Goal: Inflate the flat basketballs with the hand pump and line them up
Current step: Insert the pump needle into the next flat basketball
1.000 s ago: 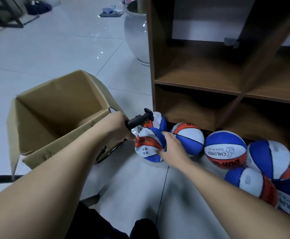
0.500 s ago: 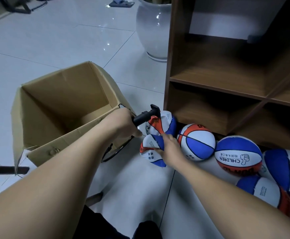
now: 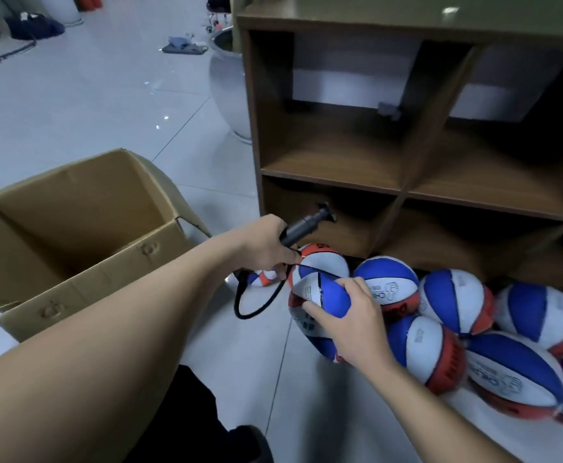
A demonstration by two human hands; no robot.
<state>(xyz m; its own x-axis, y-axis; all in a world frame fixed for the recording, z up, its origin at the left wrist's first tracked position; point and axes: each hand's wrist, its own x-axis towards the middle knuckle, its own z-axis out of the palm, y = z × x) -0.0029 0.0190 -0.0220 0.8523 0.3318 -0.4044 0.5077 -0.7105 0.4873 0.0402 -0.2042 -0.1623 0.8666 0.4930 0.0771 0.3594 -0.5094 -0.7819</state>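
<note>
Fingers of the right hand [image 3: 357, 322] curl around a crumpled flat basketball [image 3: 320, 309] on the tiled floor [image 3: 106, 105]; the left hand [image 3: 266, 245] grips a black hand pump [image 3: 303, 225] beside inflated basketballs [image 3: 387, 282].

Blue, white and orange panels cover the basketballs [image 3: 386, 286], the pump [image 3: 302, 227] is black, the cardboard box [image 3: 73, 248] tan.

1. The floor [image 3: 106, 105] is glossy pale tile, reflecting light spots.
2. Left of the shelf unit [image 3: 333, 175], matt brown wood-look board, stands a corrugated cardboard box [image 3: 73, 248], dull and creased.
3. The pump [image 3: 302, 225] looks like matt black plastic.
4. The basketballs [image 3: 387, 282] have smooth panels with a slight sheen.
</note>
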